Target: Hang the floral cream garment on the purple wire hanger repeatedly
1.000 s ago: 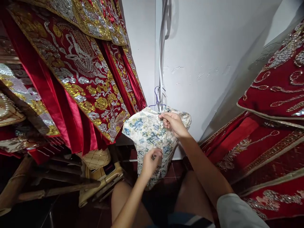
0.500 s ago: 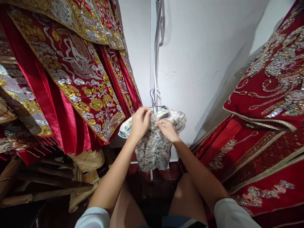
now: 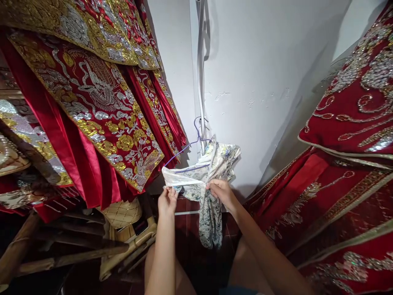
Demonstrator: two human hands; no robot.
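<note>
A pale floral-patterned garment (image 3: 211,205) hangs partly on a thin purple wire hanger (image 3: 181,150). The hanger's hook rests on a dark peg on the white upright pole (image 3: 201,82). One shoulder of the garment still sits over the hanger's right side, while the left arm of the hanger is bare. My left hand (image 3: 167,200) pinches the garment's edge just under the hanger's left end. At the middle front, my right hand (image 3: 222,192) is closed on the gathered fabric, which bunches and falls below it.
Red garments with gold and silver sequin embroidery (image 3: 123,123) hang at the left. Beaded red garments (image 3: 353,135) fill the right side. A bamboo-like wooden frame (image 3: 73,256) and a quilted cream bag (image 3: 121,213) stand low at the left, with a white wall (image 3: 251,53) behind.
My left hand has moved down and left, drawing the garment's left side off the hanger's arm and exposing the purple wire. My right hand has lowered slightly, still gripping the fabric.
</note>
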